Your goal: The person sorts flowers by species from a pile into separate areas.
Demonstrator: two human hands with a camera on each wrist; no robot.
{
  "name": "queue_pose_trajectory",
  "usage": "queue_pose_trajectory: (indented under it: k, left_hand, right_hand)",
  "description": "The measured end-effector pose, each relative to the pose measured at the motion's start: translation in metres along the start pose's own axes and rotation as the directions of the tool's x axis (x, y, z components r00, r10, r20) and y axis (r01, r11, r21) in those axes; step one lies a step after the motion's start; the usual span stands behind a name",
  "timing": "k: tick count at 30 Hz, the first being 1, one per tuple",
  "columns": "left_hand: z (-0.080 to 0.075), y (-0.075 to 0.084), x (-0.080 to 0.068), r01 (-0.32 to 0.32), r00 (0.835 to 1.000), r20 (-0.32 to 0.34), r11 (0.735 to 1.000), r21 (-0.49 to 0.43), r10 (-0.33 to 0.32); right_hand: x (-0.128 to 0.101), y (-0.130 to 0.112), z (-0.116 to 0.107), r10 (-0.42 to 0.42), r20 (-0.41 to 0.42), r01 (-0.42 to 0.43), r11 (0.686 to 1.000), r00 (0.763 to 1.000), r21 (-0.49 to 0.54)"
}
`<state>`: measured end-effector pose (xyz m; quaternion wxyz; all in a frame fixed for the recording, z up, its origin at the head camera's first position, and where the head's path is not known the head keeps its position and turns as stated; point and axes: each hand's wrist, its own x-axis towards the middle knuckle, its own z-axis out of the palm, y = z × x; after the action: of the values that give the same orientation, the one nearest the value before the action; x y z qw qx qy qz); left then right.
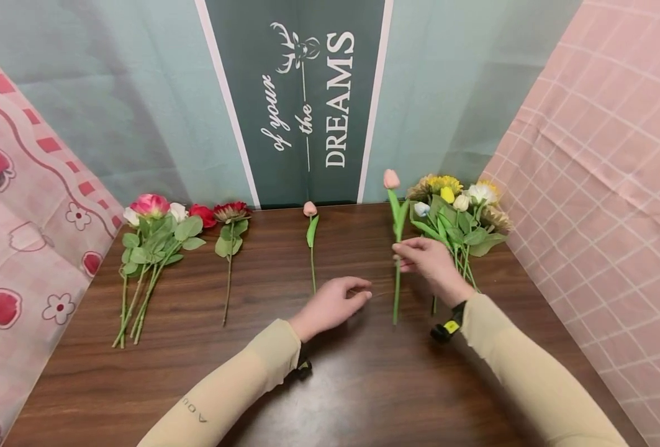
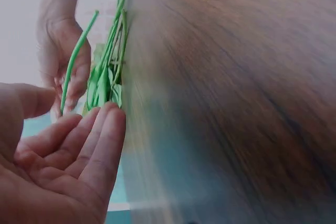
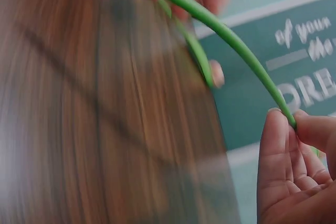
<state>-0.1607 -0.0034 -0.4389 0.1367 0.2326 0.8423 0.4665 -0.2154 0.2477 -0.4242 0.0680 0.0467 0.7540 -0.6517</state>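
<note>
Your right hand (image 1: 433,266) pinches the green stem of a pink tulip (image 1: 399,226) between thumb and fingertips. The flower is held up off the tabletop (image 1: 352,385), its bloom toward 12 o'clock and the lower end of its stem toward 6, with a slight curve in the stem. At 1 o'clock from that hand, just beside it, lies a mixed bunch (image 1: 455,218) of yellow, white, pale blue and tan blooms, stems running toward 6.

Your left hand (image 1: 334,304) holds nothing: palm bare, fingers gently bent, thumb standing apart from them. Seen from it, the held tulip is at 2 o'clock. A second pink tulip (image 1: 311,234) lies at 11 o'clock, bloom near the far edge; its lower end is hidden behind the hand, so you cannot tell whether they touch.

Farther off at 10 o'clock is a dark red flower (image 1: 229,245), and between 9 and 10 a bunch of pink, white and red blooms (image 1: 159,239). Beyond the far edge, at 12, hangs a lettered cloth (image 1: 341,99).
</note>
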Motion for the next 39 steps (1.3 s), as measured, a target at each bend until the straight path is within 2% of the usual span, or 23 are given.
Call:
queue_pose_trajectory:
  k: [2, 3, 6, 10, 13, 22, 29, 33, 35, 37, 39]
  left_hand:
    - [-0.004, -0.005, -0.002, 0.057, 0.998, 0.005, 0.987, -0.147, -0.057]
    - [-0.006, -0.008, -0.003, 0.083, 0.997, 0.012, 0.973, -0.217, -0.083]
    - [-0.011, -0.015, -0.005, 0.149, 0.988, 0.029, 0.903, -0.403, -0.15]
    - [-0.018, -0.021, -0.007, 0.184, 0.979, 0.025, 0.821, -0.541, -0.203]
    - [-0.023, -0.023, -0.009, 0.181, 0.975, -0.001, 0.8, -0.573, -0.221]
    - [-0.032, -0.026, -0.011, 0.187, 0.965, -0.05, 0.807, -0.561, -0.258]
    - [-0.04, -0.034, -0.015, 0.188, 0.959, -0.09, 0.843, -0.503, -0.267]
    - [-0.049, -0.042, -0.019, 0.202, 0.951, -0.117, 0.858, -0.472, -0.288]
    - [-0.054, -0.046, -0.021, 0.209, 0.944, -0.133, 0.859, -0.467, -0.302]
    - [-0.06, -0.05, -0.025, 0.223, 0.934, -0.149, 0.855, -0.468, -0.325]
    - [-0.066, -0.054, -0.028, 0.238, 0.923, -0.166, 0.853, -0.464, -0.348]
  right_hand:
    - [0.004, 0.0, 0.022, 0.016, 0.043, -0.019, 0.997, 0.999, 0.077]
    - [0.005, -0.001, 0.032, 0.018, 0.062, -0.025, 0.993, 0.998, 0.113]
    - [0.01, -0.006, 0.056, 0.014, 0.108, -0.034, 0.982, 0.994, 0.186]
    - [0.015, -0.011, 0.077, 0.009, 0.142, -0.04, 0.975, 0.99, 0.22]
    - [0.016, -0.013, 0.086, 0.018, 0.159, -0.055, 0.971, 0.987, 0.231]
    - [0.015, -0.014, 0.103, 0.034, 0.192, -0.076, 0.973, 0.981, 0.218]
    - [0.02, -0.014, 0.115, 0.008, 0.227, -0.041, 0.989, 0.974, 0.139]
    - [0.024, -0.011, 0.118, -0.03, 0.257, 0.024, 0.999, 0.966, 0.029]
    - [0.024, -0.01, 0.118, -0.066, 0.262, 0.088, 0.993, 0.963, -0.076]
    - [0.023, -0.009, 0.117, -0.108, 0.254, 0.164, 0.963, 0.961, -0.213]
    - [0.021, -0.009, 0.115, -0.155, 0.247, 0.239, 0.903, 0.956, -0.358]
